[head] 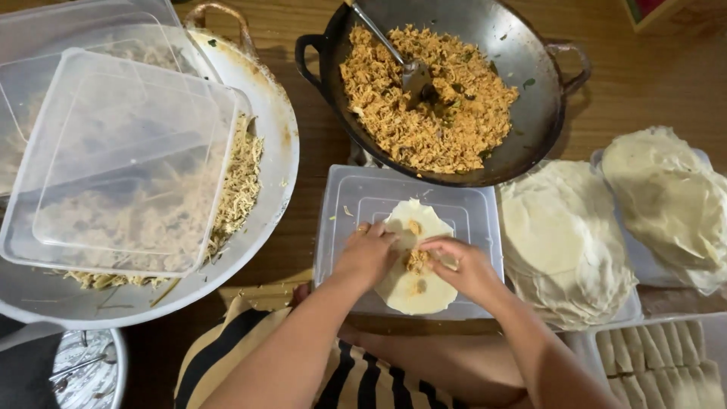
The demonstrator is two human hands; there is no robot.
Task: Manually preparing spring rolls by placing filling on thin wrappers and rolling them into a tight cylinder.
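Filling stage: left hand (369, 254) and right hand (463, 265) pinch shredded filling (415, 260) onto round wrapper (413, 291); folding should follow.

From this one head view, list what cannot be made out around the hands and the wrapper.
- Filling on the wrapper: partly hidden by the left hand and right hand.
- Shredded food in the big bowl: blurred under cloudy plastic lids.
- Finished rolls: cut off by the bottom right edge.
- Spoon in the wok: handle cut off at the top.
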